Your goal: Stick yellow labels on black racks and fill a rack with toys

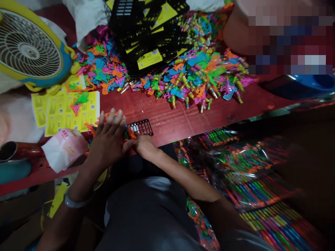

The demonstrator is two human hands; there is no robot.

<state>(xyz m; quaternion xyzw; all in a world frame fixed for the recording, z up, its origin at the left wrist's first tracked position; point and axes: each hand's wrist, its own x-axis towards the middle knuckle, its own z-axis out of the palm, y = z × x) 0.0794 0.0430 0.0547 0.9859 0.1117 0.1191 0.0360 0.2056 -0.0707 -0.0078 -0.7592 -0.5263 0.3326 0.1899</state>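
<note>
My left hand (108,136) lies palm down over small coloured plastic pieces at the table's near edge, fingers stretched out and slightly apart. Beside it, my right hand (143,144) is closed, with an orange plastic piece (131,132) at its fingertips; the left thumb reaches close to it. A black plastic grid (145,127) lies flat on the red table (167,120), just beyond the right hand and partly hidden by it. More orange pieces (91,129) peek out left of my left hand. What lies under that palm is hidden.
Mixed plastic toy pieces (110,69) form a heap behind, with stacked black grids (151,38) bearing yellow cards. Left are a fan (31,48), yellow printed sheets (65,115), a tissue pack (66,146) and a cup (23,151). Bagged toys (246,160) sit below right.
</note>
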